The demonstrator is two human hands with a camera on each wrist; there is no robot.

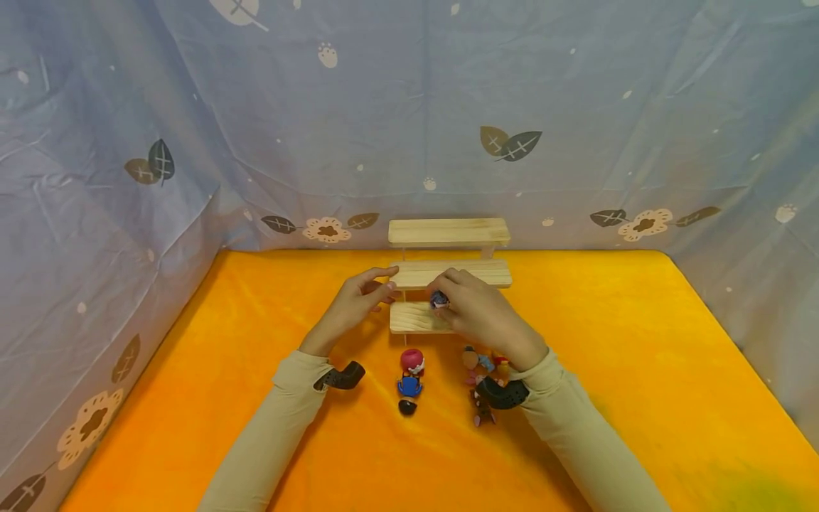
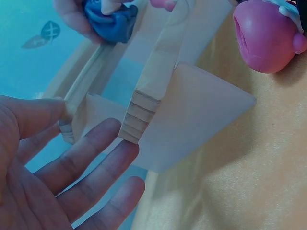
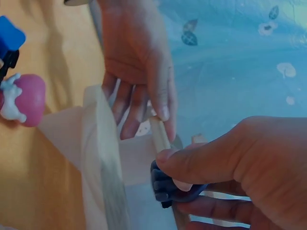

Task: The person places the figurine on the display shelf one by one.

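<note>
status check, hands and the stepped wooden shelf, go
Left hand open, fingers steadying the wooden shelf end. Right hand pinching small blue figure over lowest step. Loose figures in front, nothing blocking.

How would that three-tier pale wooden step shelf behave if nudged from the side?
The pale wooden step shelf probably stays stiff: its planks show solid end grain. It looks light for its size, with thin boards on clear panels, so it may slide on the orange cloth. The left hand touching its end suggests it shifts easily.

A bright orange fuzzy tabletop enclosed on three sides by a grey-blue cloth backdrop printed with leaves, flowers and paw prints.
</note>
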